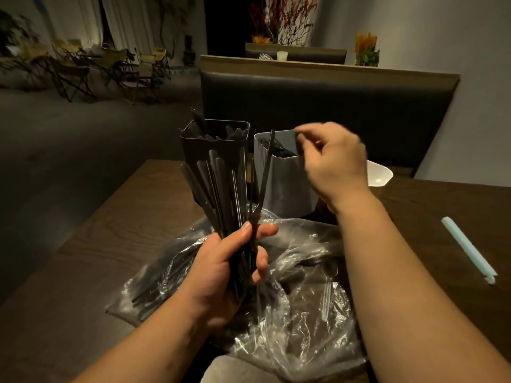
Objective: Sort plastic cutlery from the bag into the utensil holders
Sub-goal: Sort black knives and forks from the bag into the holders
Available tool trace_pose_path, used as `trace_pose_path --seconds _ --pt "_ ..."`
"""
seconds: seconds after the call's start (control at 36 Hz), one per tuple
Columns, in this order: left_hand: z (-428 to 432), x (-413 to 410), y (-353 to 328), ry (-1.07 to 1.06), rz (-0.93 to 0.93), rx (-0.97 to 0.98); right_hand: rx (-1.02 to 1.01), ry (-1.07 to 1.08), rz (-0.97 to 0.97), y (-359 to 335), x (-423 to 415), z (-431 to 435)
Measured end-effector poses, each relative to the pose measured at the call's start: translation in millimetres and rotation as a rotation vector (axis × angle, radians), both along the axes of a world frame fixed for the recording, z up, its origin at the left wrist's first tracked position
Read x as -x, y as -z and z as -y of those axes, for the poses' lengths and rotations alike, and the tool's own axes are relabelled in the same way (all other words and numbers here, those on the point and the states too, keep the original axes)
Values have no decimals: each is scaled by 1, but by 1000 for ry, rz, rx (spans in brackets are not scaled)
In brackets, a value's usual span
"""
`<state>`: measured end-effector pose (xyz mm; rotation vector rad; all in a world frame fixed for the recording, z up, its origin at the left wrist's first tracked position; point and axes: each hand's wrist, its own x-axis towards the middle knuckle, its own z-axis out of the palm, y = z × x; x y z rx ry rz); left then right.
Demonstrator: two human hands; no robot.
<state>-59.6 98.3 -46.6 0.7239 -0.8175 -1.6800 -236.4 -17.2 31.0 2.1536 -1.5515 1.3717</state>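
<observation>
Black plastic cutlery (pixel 221 189) — a fanned bundle of thin handles — stands upright in the left hand (pixel 221 266), whose fingers and thumb wrap its lower end. Below it lies a crumpled clear bag (pixel 304 313) with more pieces inside. Behind stand 2 holders, both with black pieces in them: a dark holder (pixel 199 145) and, just beside it, a pale holder (pixel 284 186). The right hand (pixel 334 167) hovers at the pale holder's rim with fingers curled; motion blur hides whether it pinches a piece. The pieces look light, stiff and slick, likely to slide from a loose bundle — pinching 1 by its handle seems safest. Everything sits on a dark wood-grain counter (pixel 132 217), with a pale straw (pixel 467 250) lying to the right. A dark padded booth seat (pixel 331 106) stands behind the counter in a dim room.
</observation>
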Motion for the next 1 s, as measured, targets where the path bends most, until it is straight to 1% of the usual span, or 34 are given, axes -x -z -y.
trace_pose_path --seconds 0.06,0.08,0.11,0.14,0.19,0.22,0.25,0.31,0.36,0.42,0.47,0.58,0.67,0.72,0.89,0.94,1.0 --pt "0 -2 -1 31 -16 -14 -213 41 -216 0 -4 -5" --pt "-1 -3 -2 41 -27 -27 -307 36 -280 -1 -6 -8" --pt "-1 -4 -2 44 -42 -39 -350 23 -326 -2 -7 -11" --pt "-2 -4 -3 44 -61 -49 -337 11 -342 -4 -6 -13" --pt "-2 -5 -4 46 -104 -62 -156 -27 -326 -10 -6 -22" --pt "-1 -6 -5 48 -126 -66 -76 -75 -317 -16 -7 -27" --pt "-1 -7 -6 53 -147 -66 -43 -163 -303 -20 -8 -33" --pt "-2 -8 -8 65 -187 -51 -115 -403 -319 -26 -16 -46" --pt "-4 -9 -10 87 -244 -36 -235 -556 -400 -28 -28 -58" --pt "-6 -10 -11 92 -279 -43 -275 -609 -469 -26 -40 -66" --pt "-7 -11 -10 90 -302 -46 -260 -607 -484 -25 -47 -69" --pt "-9 -11 -10 133 -323 -44 -262 -600 -461 -23 -47 -66" --pt "-8 -10 -10 116 -341 -63 -259 -597 -469 -17 -47 -61" --pt "-7 -11 -10 108 -361 -70 -221 -619 -440 -12 -45 -58" --pt "-6 -13 -10 189 -403 -64 -45 -656 -366 -6 -38 -47" --pt "-6 -14 -11 174 -405 -72 18 -643 -279 -5 -38 -43" --pt "-5 -16 -11 130 -406 -63 86 -598 -115 -4 -35 -40"
